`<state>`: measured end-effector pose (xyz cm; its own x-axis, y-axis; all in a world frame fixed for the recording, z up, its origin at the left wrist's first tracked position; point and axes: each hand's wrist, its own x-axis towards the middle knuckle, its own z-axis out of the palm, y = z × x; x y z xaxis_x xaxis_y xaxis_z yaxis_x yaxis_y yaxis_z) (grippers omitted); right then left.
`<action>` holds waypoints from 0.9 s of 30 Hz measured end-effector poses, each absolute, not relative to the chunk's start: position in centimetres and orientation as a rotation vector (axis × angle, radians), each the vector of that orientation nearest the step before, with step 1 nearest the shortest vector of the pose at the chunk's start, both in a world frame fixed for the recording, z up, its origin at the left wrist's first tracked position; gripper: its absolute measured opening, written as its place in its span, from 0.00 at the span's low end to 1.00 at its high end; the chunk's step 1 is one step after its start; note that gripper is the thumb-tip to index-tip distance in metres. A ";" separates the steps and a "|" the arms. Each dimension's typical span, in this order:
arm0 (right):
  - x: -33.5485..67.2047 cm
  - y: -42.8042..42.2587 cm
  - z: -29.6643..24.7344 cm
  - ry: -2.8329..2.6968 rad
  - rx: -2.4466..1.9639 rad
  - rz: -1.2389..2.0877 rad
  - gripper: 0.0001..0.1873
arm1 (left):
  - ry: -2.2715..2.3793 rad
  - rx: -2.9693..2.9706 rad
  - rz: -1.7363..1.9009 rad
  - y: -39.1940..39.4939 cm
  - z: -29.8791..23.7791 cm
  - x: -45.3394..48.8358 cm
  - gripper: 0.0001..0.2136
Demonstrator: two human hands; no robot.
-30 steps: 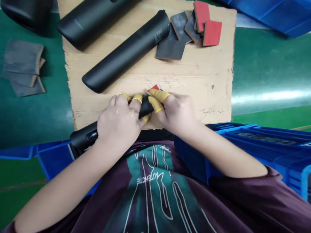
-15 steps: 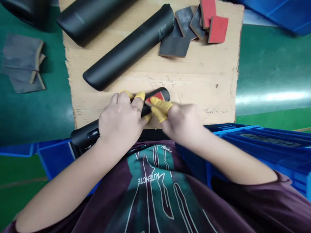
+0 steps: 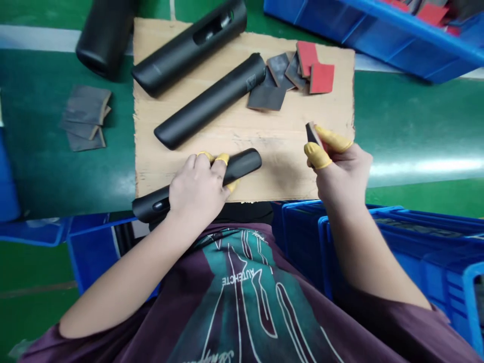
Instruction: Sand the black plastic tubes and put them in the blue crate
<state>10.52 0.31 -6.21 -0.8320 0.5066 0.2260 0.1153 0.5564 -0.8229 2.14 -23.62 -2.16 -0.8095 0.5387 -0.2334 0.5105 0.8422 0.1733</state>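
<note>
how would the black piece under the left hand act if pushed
The black piece might roll, since its sides look rounded. Its smooth surface could slip under the left hand. It is probably stiff, judging by its straight outline.

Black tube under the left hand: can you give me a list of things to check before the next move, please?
1. Left hand gripping the black tube: ok.
2. Small pad held in the right hand: ok, between thumb and finger.
3. Pad apart from the tube: ok.
4. Yellow finger covers on both hands: ok.
5. Whole tube over the cardboard: not ok, its left end sticks out past the edge.
6. Tube surface under the palm: cannot tell, hidden.
</note>
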 end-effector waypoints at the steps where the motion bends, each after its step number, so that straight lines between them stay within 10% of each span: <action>1: 11.0 0.5 -6.7 -2.280 -0.499 1.261 0.22 | 2.734 0.764 0.181 -23.7 -1.9 2.0 0.18; 6: 11.7 -1.2 -7.8 -2.030 -0.444 1.523 0.38 | 2.740 0.578 0.935 -25.0 -0.2 1.3 0.24; 12: 11.3 -3.2 -4.4 -1.720 -0.624 1.710 0.13 | 2.021 0.000 2.278 -25.8 0.8 1.5 0.19; 27: 12.1 -6.1 -4.3 -1.867 -0.733 2.246 0.21 | 1.176 -0.362 2.672 -27.1 -1.2 2.9 0.09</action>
<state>12.06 -6.14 -4.27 -0.8736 0.3974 -0.2808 0.2033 -0.2263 -0.9526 2.93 -27.07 -1.20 -0.9501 0.0833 -0.3008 -0.2780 -0.6635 0.6946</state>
